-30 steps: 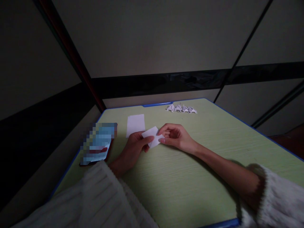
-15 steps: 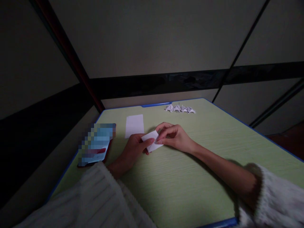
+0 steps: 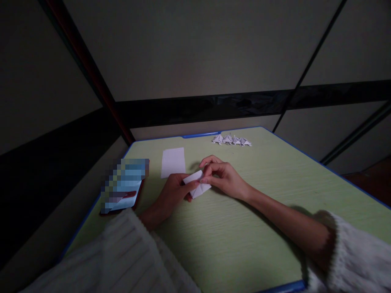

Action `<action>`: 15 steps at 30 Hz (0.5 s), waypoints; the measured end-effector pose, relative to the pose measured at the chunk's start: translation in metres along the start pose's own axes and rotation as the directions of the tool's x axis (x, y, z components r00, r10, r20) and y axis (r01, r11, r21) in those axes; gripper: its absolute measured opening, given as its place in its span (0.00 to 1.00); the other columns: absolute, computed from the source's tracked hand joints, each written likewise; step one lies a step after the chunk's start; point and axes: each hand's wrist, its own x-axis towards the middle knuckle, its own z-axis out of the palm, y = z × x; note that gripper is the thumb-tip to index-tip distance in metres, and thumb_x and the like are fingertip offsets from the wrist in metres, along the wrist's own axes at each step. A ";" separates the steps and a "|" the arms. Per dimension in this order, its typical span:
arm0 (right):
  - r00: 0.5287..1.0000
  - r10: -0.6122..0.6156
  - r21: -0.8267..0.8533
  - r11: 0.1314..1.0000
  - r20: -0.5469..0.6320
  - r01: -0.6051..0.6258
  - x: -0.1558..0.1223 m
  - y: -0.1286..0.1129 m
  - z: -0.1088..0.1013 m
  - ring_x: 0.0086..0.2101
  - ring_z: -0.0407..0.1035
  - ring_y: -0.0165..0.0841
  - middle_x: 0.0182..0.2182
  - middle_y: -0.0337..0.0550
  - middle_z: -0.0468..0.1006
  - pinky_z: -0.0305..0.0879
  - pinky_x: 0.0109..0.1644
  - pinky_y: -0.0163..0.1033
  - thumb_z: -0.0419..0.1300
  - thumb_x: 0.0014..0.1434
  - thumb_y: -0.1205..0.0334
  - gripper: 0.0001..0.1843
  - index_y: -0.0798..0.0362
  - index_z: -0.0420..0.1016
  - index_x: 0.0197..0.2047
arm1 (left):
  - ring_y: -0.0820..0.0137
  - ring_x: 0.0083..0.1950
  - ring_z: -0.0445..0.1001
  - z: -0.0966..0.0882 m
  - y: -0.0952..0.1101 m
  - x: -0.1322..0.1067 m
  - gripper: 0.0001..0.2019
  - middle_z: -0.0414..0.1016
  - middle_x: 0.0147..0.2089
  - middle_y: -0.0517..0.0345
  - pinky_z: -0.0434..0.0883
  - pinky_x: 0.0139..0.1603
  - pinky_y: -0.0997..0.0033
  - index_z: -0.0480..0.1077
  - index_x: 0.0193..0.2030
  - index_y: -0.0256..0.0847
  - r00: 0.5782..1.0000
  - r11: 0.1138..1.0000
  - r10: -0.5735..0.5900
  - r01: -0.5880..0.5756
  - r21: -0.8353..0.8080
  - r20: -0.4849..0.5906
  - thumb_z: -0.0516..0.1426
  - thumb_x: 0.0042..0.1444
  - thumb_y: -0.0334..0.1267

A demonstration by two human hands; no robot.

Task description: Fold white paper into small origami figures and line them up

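A small folded sheet of white paper [image 3: 201,190] is held above the middle of the table, with crease lines on its face. My left hand [image 3: 175,189] is closed on its left side, thumb on top and fingers underneath. At the upper right edge, my right hand [image 3: 224,177] pinches the paper between thumb and fingertips. Just behind my left hand lies a stack of square white paper [image 3: 173,162]. Several folded white paper figures [image 3: 231,140] stand in a row near the table's far edge.
On the left side of the green table [image 3: 244,236] lies a tablet or phone in a dark red case [image 3: 126,187], its screen lit and partly pixelated. Blue edging runs round the tabletop. Behind the far edge rises a panelled cabinet front [image 3: 195,53] with a black band.
The folded paper has tilted and shifted slightly down. My right thumb and fingers have moved a little along its upper edge, and more creases show on its face.
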 end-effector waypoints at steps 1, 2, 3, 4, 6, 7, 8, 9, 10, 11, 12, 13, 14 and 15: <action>1.000 0.003 0.007 1.000 -0.002 -0.003 0.000 0.000 0.000 0.34 0.61 0.27 0.34 0.42 0.63 0.59 0.36 0.35 0.60 0.44 0.68 0.06 0.58 0.67 0.19 | 0.80 0.15 0.59 0.000 0.000 0.000 0.09 0.62 0.13 0.65 0.56 0.15 0.80 0.67 0.17 0.32 1.000 1.000 0.004 -0.004 -0.009 -0.001 0.55 0.41 0.36; 1.000 0.006 0.017 1.000 -0.006 -0.006 0.000 0.001 0.000 0.34 0.61 0.27 0.34 0.42 0.63 0.59 0.36 0.35 0.60 0.44 0.68 0.06 0.58 0.67 0.20 | 0.80 0.15 0.59 0.000 0.000 0.000 0.09 0.62 0.14 0.65 0.56 0.16 0.80 0.67 0.18 0.33 1.000 1.000 0.009 -0.009 -0.021 -0.003 0.55 0.41 0.36; 1.000 0.009 0.029 1.000 -0.013 -0.009 0.000 0.001 0.000 0.33 0.61 0.27 0.33 0.42 0.63 0.59 0.35 0.34 0.60 0.44 0.68 0.06 0.58 0.67 0.20 | 0.79 0.16 0.60 0.000 -0.001 0.000 0.08 0.63 0.14 0.65 0.57 0.16 0.80 0.68 0.19 0.33 1.000 0.999 0.011 -0.011 -0.034 -0.005 0.56 0.41 0.37; 1.000 0.012 0.047 0.999 -0.022 -0.011 0.000 0.002 0.000 0.33 0.61 0.27 0.34 0.42 0.64 0.59 0.34 0.34 0.59 0.45 0.68 0.06 0.58 0.68 0.20 | 0.78 0.17 0.61 0.000 -0.001 0.000 0.08 0.65 0.16 0.64 0.58 0.17 0.80 0.68 0.20 0.33 1.000 0.999 0.008 -0.009 -0.047 -0.008 0.56 0.41 0.37; 0.999 0.022 0.100 0.995 -0.034 -0.019 0.000 0.003 0.000 0.32 0.62 0.26 0.34 0.42 0.65 0.60 0.32 0.33 0.59 0.45 0.67 0.05 0.58 0.68 0.20 | 0.76 0.20 0.65 0.000 -0.001 -0.001 0.07 0.68 0.18 0.62 0.61 0.20 0.79 0.70 0.22 0.32 1.000 0.998 -0.011 0.010 -0.060 -0.016 0.57 0.39 0.36; 0.999 0.029 0.127 0.992 -0.031 -0.025 0.000 0.003 0.000 0.31 0.62 0.25 0.34 0.43 0.65 0.60 0.31 0.33 0.60 0.44 0.66 0.05 0.58 0.69 0.21 | 0.75 0.21 0.66 0.000 -0.001 -0.001 0.07 0.70 0.19 0.61 0.62 0.21 0.78 0.71 0.23 0.32 1.000 0.998 -0.022 0.021 -0.062 -0.014 0.58 0.39 0.35; 0.999 0.037 0.149 0.988 -0.023 -0.033 0.000 0.004 0.000 0.29 0.63 0.25 0.34 0.43 0.66 0.61 0.31 0.33 0.60 0.44 0.66 0.05 0.58 0.70 0.21 | 0.74 0.22 0.67 0.001 0.000 -0.001 0.07 0.71 0.19 0.61 0.63 0.23 0.78 0.71 0.24 0.32 1.000 0.998 -0.029 0.029 -0.063 -0.005 0.58 0.38 0.35; 0.999 0.044 0.164 0.985 -0.009 -0.042 0.000 0.004 -0.001 0.28 0.63 0.24 0.35 0.43 0.67 0.61 0.30 0.32 0.61 0.43 0.66 0.04 0.58 0.71 0.21 | 0.74 0.23 0.68 0.001 0.000 -0.001 0.07 0.71 0.19 0.61 0.63 0.23 0.77 0.72 0.25 0.33 0.999 0.997 -0.033 0.033 -0.065 0.008 0.58 0.38 0.35; 0.999 0.053 0.177 0.983 0.011 -0.054 0.000 0.004 -0.002 0.27 0.63 0.24 0.35 0.43 0.67 0.62 0.30 0.32 0.62 0.41 0.67 0.03 0.58 0.72 0.21 | 0.74 0.23 0.68 0.001 0.001 -0.001 0.07 0.71 0.19 0.61 0.63 0.24 0.77 0.72 0.25 0.33 0.999 0.997 -0.034 0.035 -0.068 0.021 0.58 0.38 0.35; 0.997 0.063 0.189 0.979 0.035 -0.069 0.000 0.005 -0.003 0.27 0.64 0.23 0.35 0.43 0.68 0.63 0.31 0.32 0.62 0.40 0.68 0.03 0.57 0.73 0.22 | 0.74 0.23 0.68 0.001 0.002 -0.002 0.07 0.71 0.18 0.61 0.63 0.23 0.78 0.72 0.25 0.33 0.999 0.997 -0.036 0.038 -0.070 0.033 0.59 0.38 0.34; 0.995 0.073 0.204 0.975 0.061 -0.084 0.000 0.006 -0.004 0.28 0.64 0.24 0.35 0.43 0.68 0.64 0.31 0.32 0.63 0.39 0.68 0.03 0.57 0.74 0.23 | 0.74 0.22 0.68 0.001 0.003 -0.002 0.07 0.71 0.18 0.61 0.63 0.23 0.78 0.72 0.25 0.32 0.998 0.997 -0.040 0.043 -0.071 0.039 0.59 0.38 0.34; 0.993 0.082 0.220 0.970 0.088 -0.100 0.000 0.006 -0.006 0.28 0.65 0.24 0.36 0.43 0.69 0.64 0.32 0.32 0.64 0.38 0.69 0.05 0.56 0.75 0.24 | 0.74 0.21 0.68 0.001 0.003 -0.002 0.07 0.71 0.18 0.61 0.62 0.22 0.78 0.72 0.25 0.32 0.998 0.996 -0.048 0.050 -0.069 0.040 0.59 0.38 0.34; 0.989 0.089 0.234 0.966 0.114 -0.114 0.000 0.007 -0.008 0.29 0.66 0.24 0.36 0.43 0.69 0.65 0.33 0.33 0.64 0.37 0.70 0.07 0.56 0.75 0.26 | 0.75 0.20 0.68 0.001 0.004 -0.002 0.06 0.71 0.18 0.61 0.62 0.21 0.78 0.72 0.24 0.32 0.998 0.996 -0.055 0.057 -0.067 0.039 0.59 0.37 0.34; 0.987 0.090 0.238 0.964 0.136 -0.121 0.000 0.008 -0.009 0.30 0.66 0.24 0.37 0.43 0.69 0.65 0.33 0.33 0.64 0.37 0.70 0.09 0.55 0.75 0.27 | 0.75 0.20 0.67 0.001 0.004 -0.003 0.06 0.71 0.17 0.61 0.61 0.20 0.78 0.72 0.23 0.31 0.997 0.996 -0.061 0.063 -0.063 0.041 0.60 0.37 0.33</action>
